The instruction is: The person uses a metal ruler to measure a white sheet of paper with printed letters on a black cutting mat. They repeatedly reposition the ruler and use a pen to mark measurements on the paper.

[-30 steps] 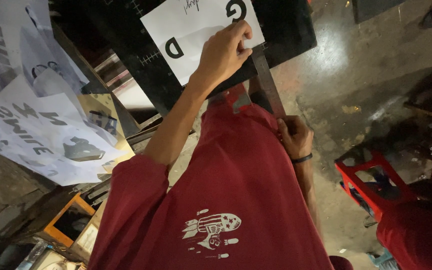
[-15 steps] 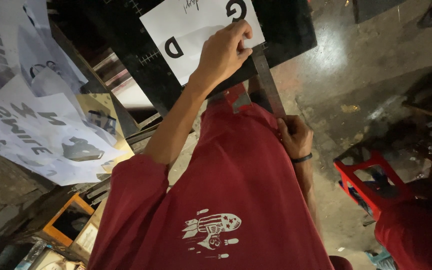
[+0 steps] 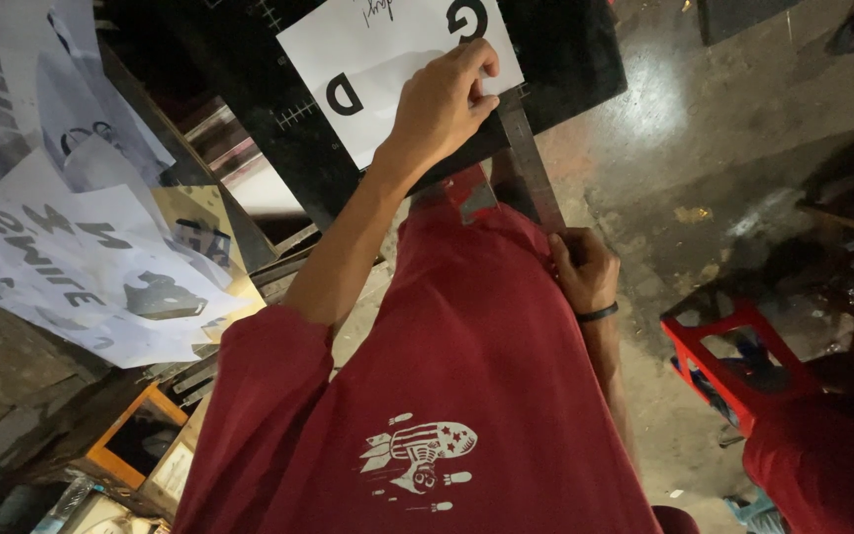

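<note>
- Your left hand (image 3: 442, 104) lay flat on the white sheet (image 3: 387, 59) with large black letters, fingers together and curled at its lower edge, pressing it to the black board (image 3: 555, 59).
- Your right hand (image 3: 580, 269) sat below and to the right of it, fingers closed on the near end of the long metal ruler (image 3: 526, 163).
- The ruler ran from that hand up to the sheet's corner, just beside your left fingertips.
- Printed paper sheets (image 3: 81, 267) lay well off to the left.
</note>
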